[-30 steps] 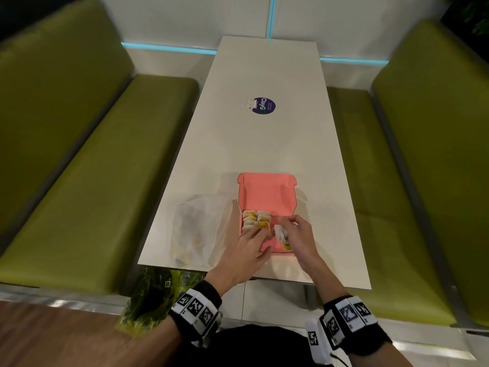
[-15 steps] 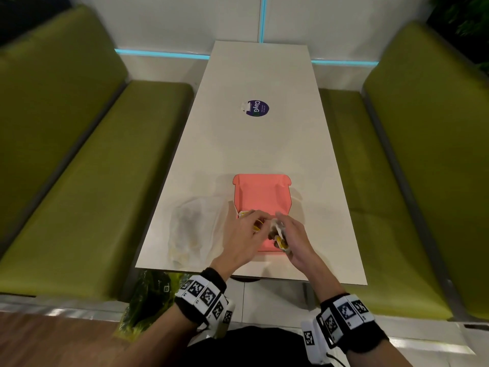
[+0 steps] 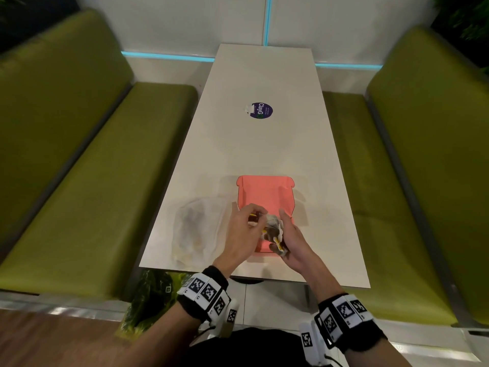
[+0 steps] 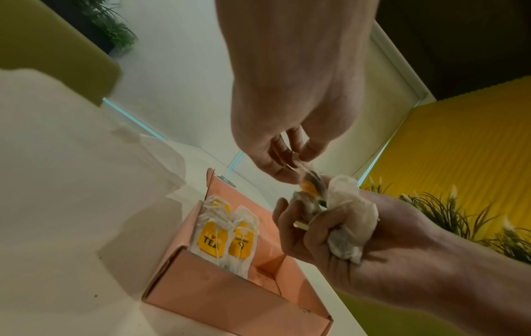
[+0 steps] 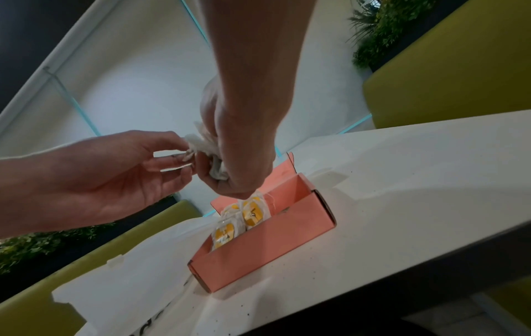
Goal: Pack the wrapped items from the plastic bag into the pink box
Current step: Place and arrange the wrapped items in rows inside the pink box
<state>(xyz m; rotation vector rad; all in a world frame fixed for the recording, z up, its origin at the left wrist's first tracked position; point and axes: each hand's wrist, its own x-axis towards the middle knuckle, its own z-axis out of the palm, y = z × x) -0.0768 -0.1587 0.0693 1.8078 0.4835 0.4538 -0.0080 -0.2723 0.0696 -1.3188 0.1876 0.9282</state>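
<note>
In the lower middle of the head view, the right hand (image 3: 292, 239) is closed around a small bunch of wrapped items (image 3: 272, 229). Its fingers are curled tight on the crumpled white wrappers, just above the near end of the pink box (image 3: 264, 192). The left hand (image 3: 242, 231) pinches one item at the top of this bunch with thumb and fingertips, while its other fingers are loosely bent.

To do this step well, I think the left hand should pull only one item free, slowly, because the strings and tags can tangle. Then it should stand it beside the packed ones, while the right hand stays over the box so that a dropped item falls inside.

The items are white paper sachets with yellow tags; one tag reads "TEA". The packed items (image 4: 227, 236) stand upright in two rows at one end of the box, and the rest of the box looks free. The plastic bag (image 3: 197, 229) lies flat just beside the box, at the left of the frame, on the white table (image 3: 264, 144).
</note>
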